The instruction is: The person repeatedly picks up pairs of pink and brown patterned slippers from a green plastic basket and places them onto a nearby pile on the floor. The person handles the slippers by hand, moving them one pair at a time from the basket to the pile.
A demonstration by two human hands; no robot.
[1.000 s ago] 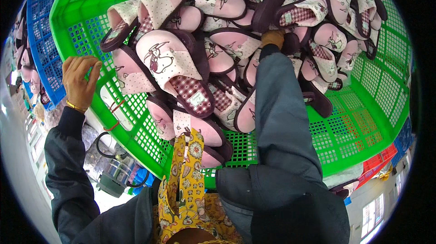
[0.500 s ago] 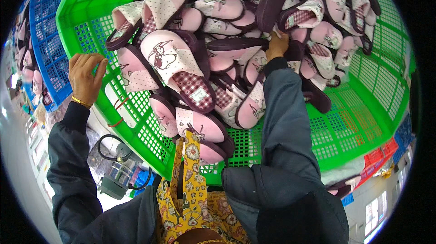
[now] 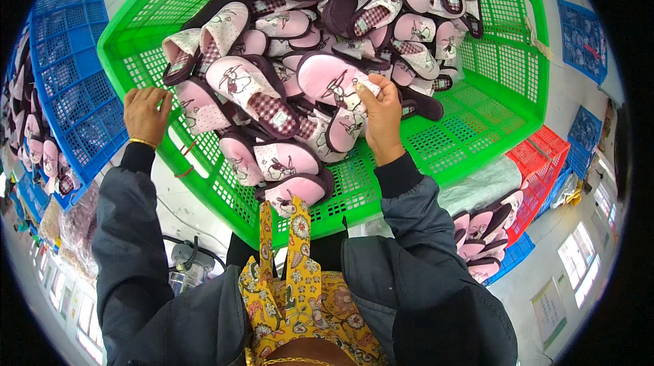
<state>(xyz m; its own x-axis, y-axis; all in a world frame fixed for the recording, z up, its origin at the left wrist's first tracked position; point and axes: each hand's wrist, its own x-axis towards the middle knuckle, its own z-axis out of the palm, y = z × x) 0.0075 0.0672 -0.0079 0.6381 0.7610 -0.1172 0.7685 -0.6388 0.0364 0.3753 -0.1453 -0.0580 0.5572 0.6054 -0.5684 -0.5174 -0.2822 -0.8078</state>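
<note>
The right hand [image 3: 383,115] pinches a pink slipper [image 3: 332,80] atop the pile in the green crate [image 3: 477,120]; the left hand [image 3: 145,115] clasps the crate's near-left rim.

A footwear workshop or packing floor is showing here: pink slippers [image 3: 320,80] are piling in a green crate [image 3: 477,120], with blue crates [image 3: 71,86] and red crates [image 3: 545,161] standing around.

My left hand [image 3: 145,114] sits at the left of the frame, fingers curled over and gripping, wrist bent, dark sleeve running down. My right hand [image 3: 381,115] is at centre, fingers pinched shut, forearm rising from the lower right.
</note>
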